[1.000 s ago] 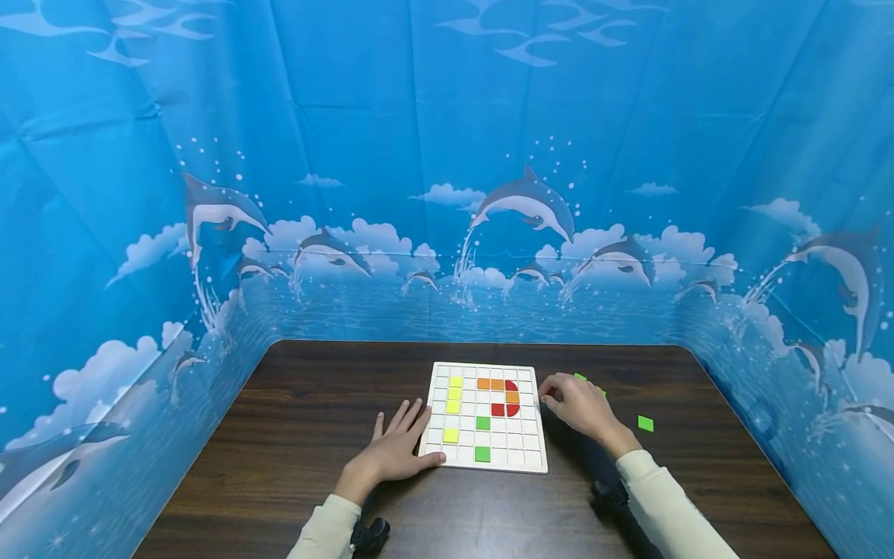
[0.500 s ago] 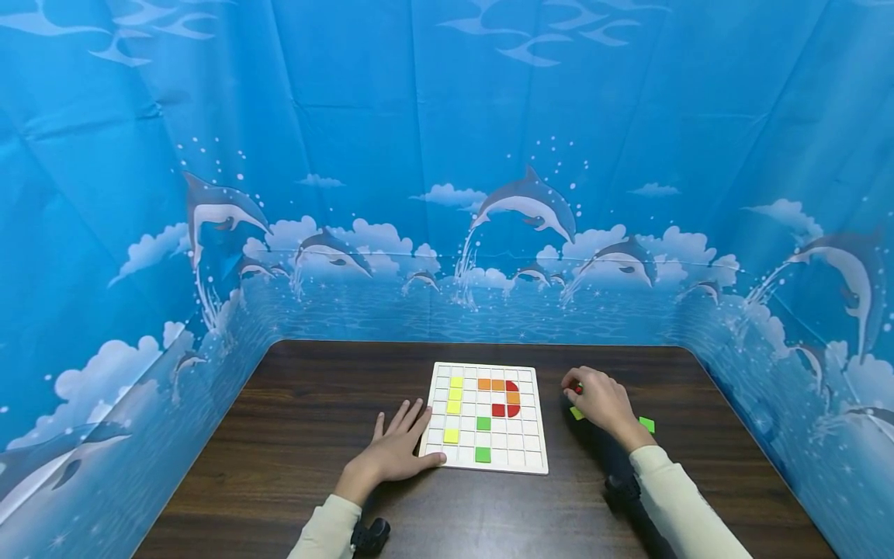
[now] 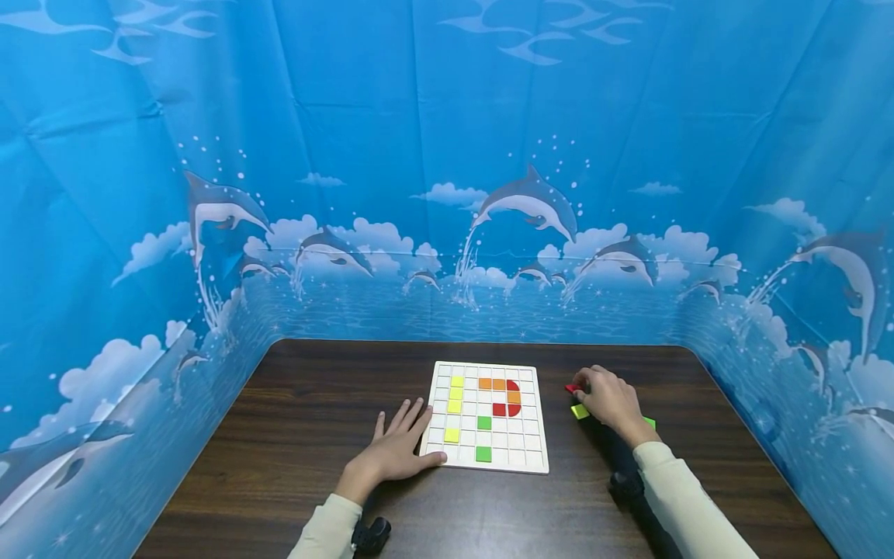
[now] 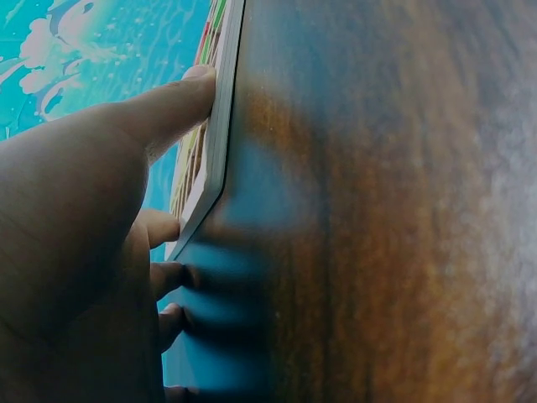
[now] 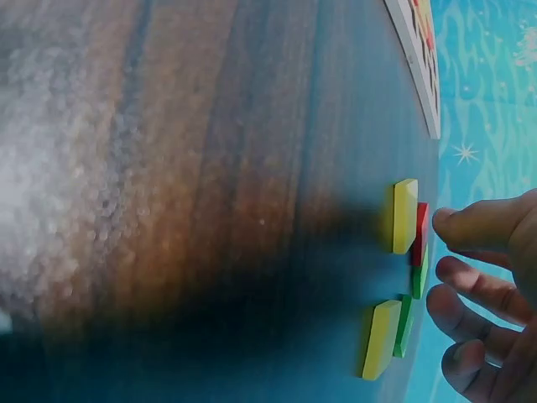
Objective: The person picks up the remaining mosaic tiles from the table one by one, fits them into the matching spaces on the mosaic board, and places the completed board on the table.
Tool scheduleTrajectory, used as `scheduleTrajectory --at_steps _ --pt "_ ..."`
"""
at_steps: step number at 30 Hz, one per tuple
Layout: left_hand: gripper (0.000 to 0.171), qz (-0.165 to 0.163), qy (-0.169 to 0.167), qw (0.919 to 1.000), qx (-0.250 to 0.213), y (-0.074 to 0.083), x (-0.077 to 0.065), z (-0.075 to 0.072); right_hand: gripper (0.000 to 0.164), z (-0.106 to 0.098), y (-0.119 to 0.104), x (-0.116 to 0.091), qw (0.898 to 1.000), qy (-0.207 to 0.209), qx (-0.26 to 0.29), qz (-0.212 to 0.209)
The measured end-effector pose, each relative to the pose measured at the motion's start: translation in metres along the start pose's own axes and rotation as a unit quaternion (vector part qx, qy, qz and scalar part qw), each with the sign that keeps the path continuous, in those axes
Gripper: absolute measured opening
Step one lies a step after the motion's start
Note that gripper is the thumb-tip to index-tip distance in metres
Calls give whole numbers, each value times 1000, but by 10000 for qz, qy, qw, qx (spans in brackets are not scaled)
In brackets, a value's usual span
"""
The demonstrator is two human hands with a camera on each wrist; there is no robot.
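Note:
On the table lies a white square grid board [image 3: 513, 458] bearing yellow, orange, red and green tiles. My left hand [image 3: 394, 453] rests at its left side, fingers spread, with the thumb [image 4: 189, 96] on the board's near edge. My right hand [image 3: 611, 400] is right of the board, over loose tiles. A red tile [image 3: 571, 388] lies at its fingertips and a yellow tile [image 3: 580, 411] just below them. In the right wrist view, the thumb [image 5: 474, 225] and fingers are apart, nothing visible between them, beside the red tile [image 5: 421, 235].
Loose green tiles [image 5: 404, 326] and another yellow tile [image 5: 382, 338] lie close by under the right hand. One green tile [image 3: 650, 422] shows past the right wrist. A blue dolphin-print curtain [image 3: 447, 155] surrounds the dark wooden table [image 3: 293, 419].
My right hand has moved right, away from the board's edge. The red tile, partly hidden in its fingers half a second ago, now shows left of them. The left hand stays still.

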State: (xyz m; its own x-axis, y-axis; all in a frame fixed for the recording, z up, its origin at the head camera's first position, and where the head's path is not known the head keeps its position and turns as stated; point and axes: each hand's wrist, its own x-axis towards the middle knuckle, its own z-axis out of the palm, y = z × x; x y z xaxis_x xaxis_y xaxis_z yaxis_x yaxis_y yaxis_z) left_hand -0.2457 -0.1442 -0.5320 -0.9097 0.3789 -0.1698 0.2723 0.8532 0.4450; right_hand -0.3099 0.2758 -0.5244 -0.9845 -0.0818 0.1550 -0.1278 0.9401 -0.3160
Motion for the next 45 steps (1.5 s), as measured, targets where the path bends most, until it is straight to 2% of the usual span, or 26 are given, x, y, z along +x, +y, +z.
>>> scheduleTrajectory --at_steps 9,13,19,29,39,42,45 --pt "99 186 67 9997 -138 -3 1 3 29 8 1 6 9994 -204 -221 161" --pt "101 219 112 9995 -174 -6 4 5 26 10 0 8 9994 -217 -224 174" --pt "101 91 108 9999 -80 -9 7 10 22 10 -1 7 9993 -240 -207 199" --pt "97 69 14 10000 -27 -1 2 0 15 8 -5 3 9992 -120 -368 82" --pt "98 36 -29 10000 -73 -2 2 3 12 9 -3 1 9993 -26 -379 22" --pt "98 52 26 10000 -41 -1 1 1 9 9 -2 2 9994 -7 -350 5" --pt "100 139 124 9998 -88 -6 3 6 8 9 -2 1 9995 15 -307 11"
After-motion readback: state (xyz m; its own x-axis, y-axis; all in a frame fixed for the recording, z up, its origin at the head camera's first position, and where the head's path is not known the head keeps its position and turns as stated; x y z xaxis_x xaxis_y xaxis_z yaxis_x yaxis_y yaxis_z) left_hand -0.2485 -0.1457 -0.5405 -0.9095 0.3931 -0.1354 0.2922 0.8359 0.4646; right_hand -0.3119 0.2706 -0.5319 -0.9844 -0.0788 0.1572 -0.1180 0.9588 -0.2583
